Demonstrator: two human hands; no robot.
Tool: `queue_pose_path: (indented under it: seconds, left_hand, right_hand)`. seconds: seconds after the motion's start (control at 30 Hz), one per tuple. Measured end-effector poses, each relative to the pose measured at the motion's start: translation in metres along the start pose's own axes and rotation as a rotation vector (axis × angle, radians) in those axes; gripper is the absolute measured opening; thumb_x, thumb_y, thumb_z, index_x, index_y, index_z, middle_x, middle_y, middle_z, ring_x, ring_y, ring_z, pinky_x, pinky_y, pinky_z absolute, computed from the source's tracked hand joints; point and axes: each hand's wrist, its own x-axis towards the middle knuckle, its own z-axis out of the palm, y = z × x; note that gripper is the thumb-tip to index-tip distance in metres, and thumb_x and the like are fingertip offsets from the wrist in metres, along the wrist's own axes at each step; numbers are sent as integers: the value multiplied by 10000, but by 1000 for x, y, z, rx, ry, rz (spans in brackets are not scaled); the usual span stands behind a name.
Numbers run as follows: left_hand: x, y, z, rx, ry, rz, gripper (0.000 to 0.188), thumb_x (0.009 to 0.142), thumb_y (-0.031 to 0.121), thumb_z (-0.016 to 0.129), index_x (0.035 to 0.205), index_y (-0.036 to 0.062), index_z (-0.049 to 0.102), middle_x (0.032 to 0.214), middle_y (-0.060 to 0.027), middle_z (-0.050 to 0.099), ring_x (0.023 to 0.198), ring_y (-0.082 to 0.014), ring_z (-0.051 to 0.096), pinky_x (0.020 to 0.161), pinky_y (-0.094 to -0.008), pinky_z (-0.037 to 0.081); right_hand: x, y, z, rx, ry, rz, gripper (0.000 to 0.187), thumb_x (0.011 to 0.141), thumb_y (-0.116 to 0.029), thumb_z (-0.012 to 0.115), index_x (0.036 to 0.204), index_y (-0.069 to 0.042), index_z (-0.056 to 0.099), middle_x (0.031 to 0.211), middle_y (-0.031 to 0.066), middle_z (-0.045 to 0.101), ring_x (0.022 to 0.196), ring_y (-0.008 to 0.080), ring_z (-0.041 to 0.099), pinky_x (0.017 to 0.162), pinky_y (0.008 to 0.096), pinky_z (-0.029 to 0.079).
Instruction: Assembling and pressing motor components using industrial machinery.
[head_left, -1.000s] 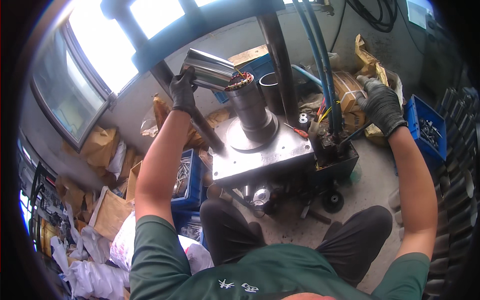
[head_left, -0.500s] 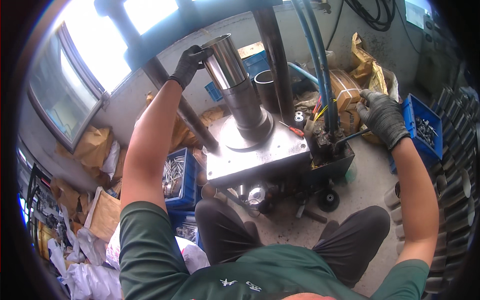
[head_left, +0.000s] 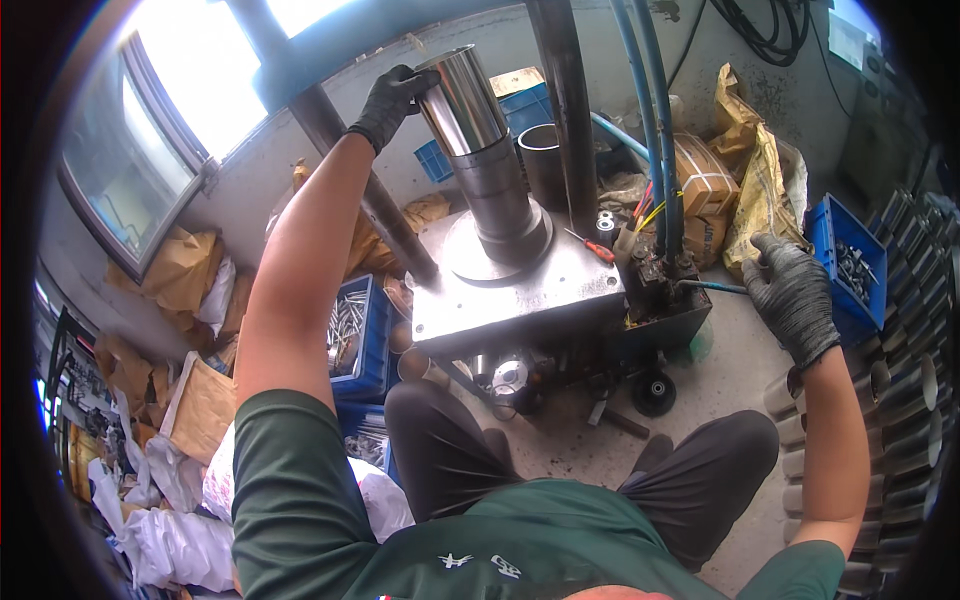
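Observation:
My left hand (head_left: 393,104), in a dark glove, grips the upper rim of a shiny metal sleeve (head_left: 465,112). The sleeve stands slightly tilted in the picture on a darker stepped metal post (head_left: 492,190). Under the post, a round flange rests on a thick steel plate (head_left: 515,315) of a press. Off to the right, my right hand (head_left: 795,300), in a grey glove, is closed round the end of a thin lever (head_left: 715,287) that comes from the hydraulic unit (head_left: 655,285). Its grip is partly hidden by the fingers.
Press columns (head_left: 562,120) flank the post. A red-handled screwdriver (head_left: 598,250) lies on the plate's right edge. Blue bins (head_left: 845,270) of metal parts stand on both sides. Rows of metal tubes (head_left: 900,400) line the right. A hammer (head_left: 620,420) lies on the floor.
My right hand has moved down with the lever, which now lies nearly level. My left hand stays on the sleeve's rim. The whole view has shifted slightly.

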Motion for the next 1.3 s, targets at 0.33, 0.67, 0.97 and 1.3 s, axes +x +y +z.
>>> queue_pose_path:
  seconds: [0.33, 0.67, 0.97, 1.3]
  left_hand:
    - [2, 2, 4, 10, -80, 2, 356, 908, 446, 750, 1056, 129, 684, 1045, 10, 648, 1018, -121, 607, 904, -340, 516]
    - [0, 12, 8, 138, -80, 1, 561, 884, 512, 763, 1197, 56, 668, 980, -23, 628, 908, -138, 608, 808, -336, 538]
    - [-31, -8, 46, 263, 232, 236, 1029, 888, 527, 764, 1635, 110, 193, 1328, -203, 613, 1216, -273, 617, 986, -386, 514]
    - [-147, -124, 179, -533, 454, 278, 831, 885, 140, 745, 1557, 0, 277, 1414, -167, 512, 1320, -271, 524, 1119, -387, 442]
  right_hand:
    - [4, -11, -4, -9, -108, 18, 324, 896, -236, 695, 1111, 5, 723, 985, 220, 732, 939, 373, 710, 868, 446, 558]
    - [-1, -15, -9, -54, -314, -133, 196, 858, -187, 637, 978, -56, 719, 863, 235, 700, 863, 414, 695, 810, 497, 557]
    - [-87, -22, -4, -50, -669, -87, 282, 846, -208, 616, 1075, -108, 748, 963, 172, 738, 891, 358, 724, 841, 468, 576]
    - [-129, -37, 10, -30, -590, 5, 145, 804, -135, 645, 893, -51, 723, 854, 184, 714, 850, 368, 704, 823, 471, 553]
